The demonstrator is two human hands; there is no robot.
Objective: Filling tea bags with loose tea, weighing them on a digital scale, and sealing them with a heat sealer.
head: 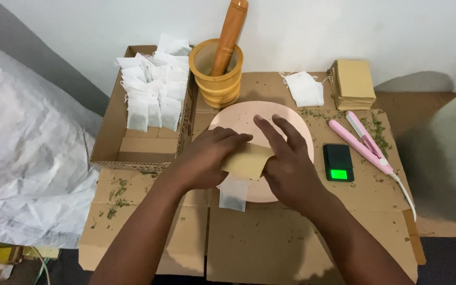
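My left hand (207, 157) and my right hand (286, 158) meet over a round pink plate (296, 124) on flattened cardboard. Between them they hold a small tan paper envelope (246, 160). A white filter tea bag (234, 193) with dark leaf inside sticks out from under the envelope toward me. My left fingers curl over the envelope's left edge; my right hand presses its right side with two fingers stretched out over the plate.
A cardboard box (133, 145) at the left holds several filled white tea bags (154, 89). Behind the plate stands a yellow wooden mortar (217, 74) with a pestle (229, 34). To the right are empty white bags (304, 88), stacked tan envelopes (353, 83), a pink sealing iron (362, 141) and a small black scale (338, 162).
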